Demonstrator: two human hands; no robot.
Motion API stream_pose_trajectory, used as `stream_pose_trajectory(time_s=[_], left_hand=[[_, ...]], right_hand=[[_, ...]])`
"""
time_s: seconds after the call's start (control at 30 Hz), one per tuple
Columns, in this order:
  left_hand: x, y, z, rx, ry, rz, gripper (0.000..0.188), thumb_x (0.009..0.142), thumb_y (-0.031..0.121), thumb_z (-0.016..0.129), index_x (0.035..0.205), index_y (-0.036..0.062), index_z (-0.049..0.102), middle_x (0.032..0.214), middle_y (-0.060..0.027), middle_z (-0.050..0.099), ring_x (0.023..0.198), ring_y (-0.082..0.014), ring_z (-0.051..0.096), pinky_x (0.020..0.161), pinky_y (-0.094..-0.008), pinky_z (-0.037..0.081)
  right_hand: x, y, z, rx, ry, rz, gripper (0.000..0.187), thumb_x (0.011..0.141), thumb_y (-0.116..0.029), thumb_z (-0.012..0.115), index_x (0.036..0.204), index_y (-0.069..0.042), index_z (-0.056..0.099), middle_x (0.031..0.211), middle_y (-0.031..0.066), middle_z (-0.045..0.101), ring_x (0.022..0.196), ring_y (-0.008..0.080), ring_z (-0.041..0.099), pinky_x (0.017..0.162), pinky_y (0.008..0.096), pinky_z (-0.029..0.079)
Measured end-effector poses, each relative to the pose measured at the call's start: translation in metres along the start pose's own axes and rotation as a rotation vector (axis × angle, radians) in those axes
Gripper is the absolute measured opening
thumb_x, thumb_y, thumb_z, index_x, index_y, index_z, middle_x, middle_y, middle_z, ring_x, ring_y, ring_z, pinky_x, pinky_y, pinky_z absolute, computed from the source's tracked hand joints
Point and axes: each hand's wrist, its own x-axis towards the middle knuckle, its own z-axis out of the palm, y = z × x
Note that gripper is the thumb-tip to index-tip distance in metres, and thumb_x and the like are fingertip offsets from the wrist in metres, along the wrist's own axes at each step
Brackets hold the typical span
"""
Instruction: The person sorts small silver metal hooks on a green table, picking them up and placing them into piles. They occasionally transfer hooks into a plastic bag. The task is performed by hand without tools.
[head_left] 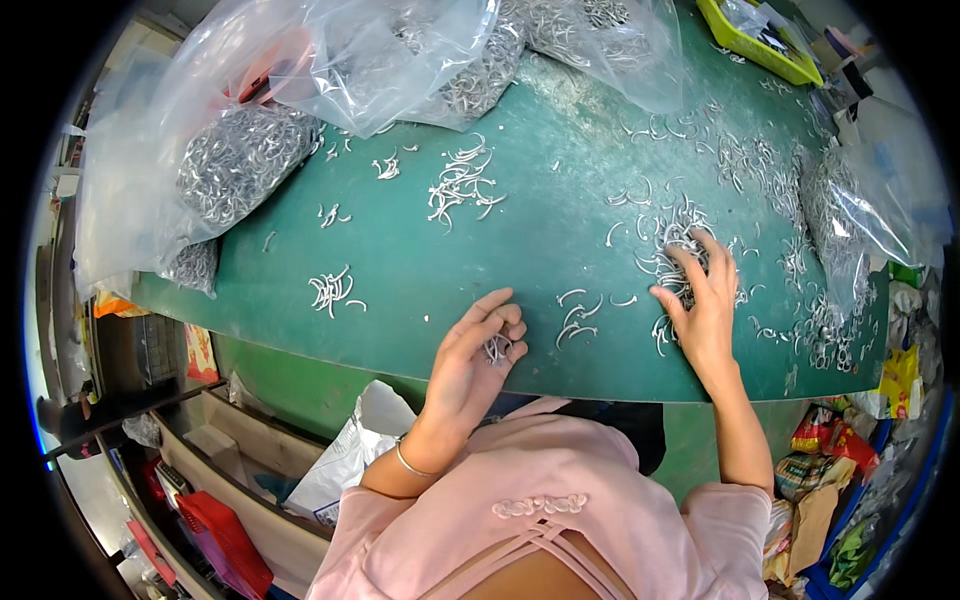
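Note:
My left hand is above the table's near edge, palm turned up and fingers curled around a few small curved metal pieces. On the right, my right hand reaches over a heap of the same silvery hook-shaped pieces. Its thumb and fingers are spread, with the fingertips touching the heap; whether any piece is pinched under them is hidden. Between my hands lies a small loose group of curved pieces on the green tabletop.
Clear plastic bags full of metal pieces line the far and left sides. Another bag spills pieces at the right. A yellow-green basket stands far right. Small clusters dot the table. An open drawer is below left.

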Motion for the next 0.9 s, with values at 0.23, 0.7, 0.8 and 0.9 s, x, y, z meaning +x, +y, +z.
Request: stream_pose_trajectory(time_s=[0.23, 0.7, 0.8, 0.9], left_hand=[[0.000, 0.003, 0.016, 0.054, 0.063, 0.017, 0.041, 0.095, 0.004, 0.053, 0.135, -0.0044, 0.044, 0.113, -0.0113, 0.059, 0.092, -0.0179, 0.055, 0.079, -0.0305, 0.046], [-0.002, 0.005, -0.001, -0.060, 0.045, -0.122, 0.028, 0.102, 0.011, 0.045, 0.127, -0.0014, 0.050, 0.077, -0.0048, 0.048, 0.060, -0.0083, 0.040, 0.048, -0.0209, 0.035], [-0.005, 0.010, -0.006, -0.126, -0.037, -0.203, 0.028, 0.103, 0.011, 0.044, 0.127, -0.0017, 0.050, 0.075, -0.0043, 0.046, 0.053, -0.0063, 0.036, 0.043, -0.0190, 0.031], [-0.006, 0.010, -0.016, -0.157, -0.135, -0.222, 0.028, 0.103, 0.010, 0.043, 0.127, -0.0021, 0.050, 0.076, -0.0045, 0.047, 0.051, -0.0060, 0.034, 0.041, -0.0184, 0.030]], right_hand=[[0.019, 0.006, 0.017, 0.311, 0.047, -0.057, 0.025, 0.075, 0.001, 0.075, 0.098, -0.003, 0.067, 0.108, 0.0128, 0.062, 0.103, 0.0308, 0.058, 0.086, 0.0381, 0.048], [0.011, -0.047, 0.007, 0.241, -0.194, -0.225, 0.029, 0.077, -0.005, 0.073, 0.104, -0.004, 0.064, 0.108, 0.0087, 0.058, 0.102, 0.0285, 0.052, 0.083, 0.0403, 0.040], [0.013, -0.061, 0.021, 0.225, -0.218, -0.266, 0.021, 0.078, -0.005, 0.070, 0.098, -0.004, 0.063, 0.100, 0.0087, 0.057, 0.095, 0.0282, 0.052, 0.080, 0.0402, 0.039], [0.018, -0.062, 0.026, 0.185, -0.244, -0.296, 0.015, 0.080, -0.004, 0.067, 0.093, -0.003, 0.061, 0.097, 0.0093, 0.056, 0.091, 0.0290, 0.051, 0.080, 0.0394, 0.038]])
